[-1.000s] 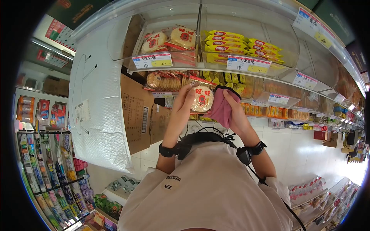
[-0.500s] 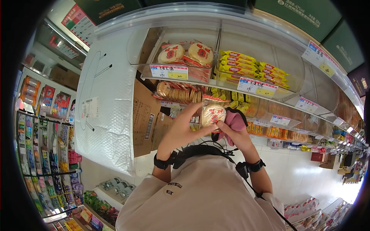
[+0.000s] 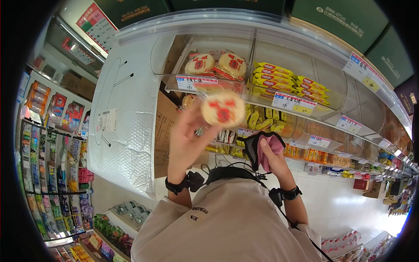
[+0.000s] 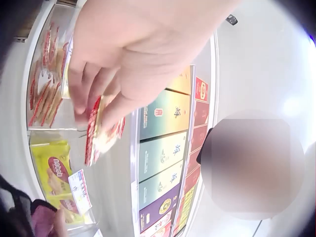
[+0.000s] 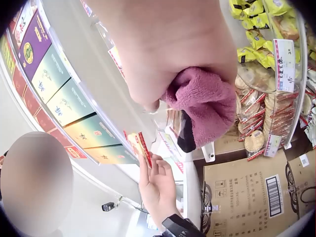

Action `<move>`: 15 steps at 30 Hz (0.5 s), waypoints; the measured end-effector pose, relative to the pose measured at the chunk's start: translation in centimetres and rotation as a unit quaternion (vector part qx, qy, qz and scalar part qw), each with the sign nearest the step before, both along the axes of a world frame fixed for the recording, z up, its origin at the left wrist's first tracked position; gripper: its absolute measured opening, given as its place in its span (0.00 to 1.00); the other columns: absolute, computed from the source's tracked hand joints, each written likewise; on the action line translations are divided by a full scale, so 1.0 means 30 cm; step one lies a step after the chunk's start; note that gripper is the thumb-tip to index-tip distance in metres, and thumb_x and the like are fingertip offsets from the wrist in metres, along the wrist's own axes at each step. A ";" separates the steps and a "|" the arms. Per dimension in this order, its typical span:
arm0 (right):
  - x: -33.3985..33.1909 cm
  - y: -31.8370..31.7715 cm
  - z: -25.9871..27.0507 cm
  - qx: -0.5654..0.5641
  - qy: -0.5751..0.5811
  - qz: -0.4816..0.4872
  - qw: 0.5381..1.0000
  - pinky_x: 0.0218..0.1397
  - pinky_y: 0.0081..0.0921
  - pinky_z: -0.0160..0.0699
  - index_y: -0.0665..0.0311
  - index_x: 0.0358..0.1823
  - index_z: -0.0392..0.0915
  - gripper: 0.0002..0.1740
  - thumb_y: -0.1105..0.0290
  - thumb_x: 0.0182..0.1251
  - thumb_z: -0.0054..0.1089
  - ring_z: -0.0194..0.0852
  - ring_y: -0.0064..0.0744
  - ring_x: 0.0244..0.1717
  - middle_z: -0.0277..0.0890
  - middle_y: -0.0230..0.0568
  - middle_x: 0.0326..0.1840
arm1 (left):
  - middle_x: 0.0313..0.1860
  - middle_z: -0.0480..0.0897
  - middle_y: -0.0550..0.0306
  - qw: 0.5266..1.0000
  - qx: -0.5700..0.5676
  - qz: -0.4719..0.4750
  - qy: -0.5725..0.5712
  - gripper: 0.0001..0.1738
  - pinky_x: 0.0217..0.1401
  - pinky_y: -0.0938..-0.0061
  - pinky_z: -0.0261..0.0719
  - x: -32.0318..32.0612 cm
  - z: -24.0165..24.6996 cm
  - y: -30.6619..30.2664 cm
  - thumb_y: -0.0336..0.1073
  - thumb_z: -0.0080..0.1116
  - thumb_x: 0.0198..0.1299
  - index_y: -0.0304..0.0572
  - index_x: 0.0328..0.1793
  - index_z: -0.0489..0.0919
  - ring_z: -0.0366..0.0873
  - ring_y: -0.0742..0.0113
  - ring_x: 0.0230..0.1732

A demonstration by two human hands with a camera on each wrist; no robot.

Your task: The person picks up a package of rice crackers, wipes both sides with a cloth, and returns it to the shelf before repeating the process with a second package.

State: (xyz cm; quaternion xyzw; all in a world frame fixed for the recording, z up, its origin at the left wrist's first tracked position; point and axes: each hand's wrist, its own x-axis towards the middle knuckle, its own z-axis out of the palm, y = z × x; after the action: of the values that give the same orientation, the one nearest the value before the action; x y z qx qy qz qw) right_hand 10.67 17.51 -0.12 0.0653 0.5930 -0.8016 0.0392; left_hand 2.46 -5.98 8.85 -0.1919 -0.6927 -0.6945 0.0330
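In the head view my left hand (image 3: 187, 139) pinches a packaged round cracker (image 3: 223, 109), lifted in front of the upper shelf bin; hand and packet are blurred. The left wrist view shows the left hand (image 4: 133, 54) gripping the red-edged packet (image 4: 101, 131) by its side. To the right and lower, my right hand (image 3: 276, 160) holds a pink cloth with black trim (image 3: 263, 150). The right wrist view has the pink cloth (image 5: 205, 103) bunched under the right hand (image 5: 173, 44). More cracker packets (image 3: 200, 64) lie in the bin behind.
Yellow wafer packs (image 3: 273, 77) fill the neighbouring bin, with price tags (image 3: 293, 103) along the shelf edge. A silver padded sheet (image 3: 124, 148) and a cardboard carton (image 3: 165, 126) stand at the left. Green boxes (image 3: 338, 22) sit on top of the shelf.
The left hand has moved the cracker packet up and to the left, away from the right hand, whose thumb no longer touches it. The right hand is slightly lower, still with the cloth.
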 end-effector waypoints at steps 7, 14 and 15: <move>-0.002 -0.045 -0.004 0.000 -0.043 -0.064 0.997 0.45 0.15 0.65 0.58 0.43 0.75 0.17 0.51 0.80 0.56 0.63 0.11 0.40 0.70 0.20 0.37 | 0.39 0.85 0.58 0.954 -0.027 0.259 0.148 0.36 0.55 0.75 0.76 -0.151 0.083 0.047 0.27 0.73 0.58 0.37 0.73 0.70 0.79 0.73 0.44; 0.000 -0.018 -0.047 0.001 -0.053 -0.041 0.998 0.43 0.15 0.64 0.57 0.41 0.74 0.18 0.50 0.80 0.56 0.61 0.11 0.39 0.67 0.19 0.35 | 0.45 0.89 0.50 0.953 -0.137 0.213 0.167 0.26 0.57 0.71 0.77 -0.260 0.168 0.126 0.35 0.73 0.60 0.37 0.63 0.79 0.84 0.67 0.51; 0.001 -0.016 -0.049 -0.004 -0.050 -0.046 0.998 0.43 0.15 0.63 0.57 0.41 0.74 0.18 0.50 0.80 0.56 0.61 0.11 0.38 0.67 0.19 0.35 | 0.45 0.89 0.49 0.957 -0.150 0.194 0.154 0.25 0.57 0.71 0.78 -0.267 0.176 0.132 0.35 0.73 0.60 0.38 0.62 0.80 0.85 0.66 0.51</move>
State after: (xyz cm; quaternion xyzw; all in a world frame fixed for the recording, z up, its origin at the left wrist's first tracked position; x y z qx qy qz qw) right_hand 10.70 17.02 -1.58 0.1326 0.5831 -0.8009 0.0322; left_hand -5.57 -2.02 14.14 -0.1611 -0.7994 -0.5247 0.2444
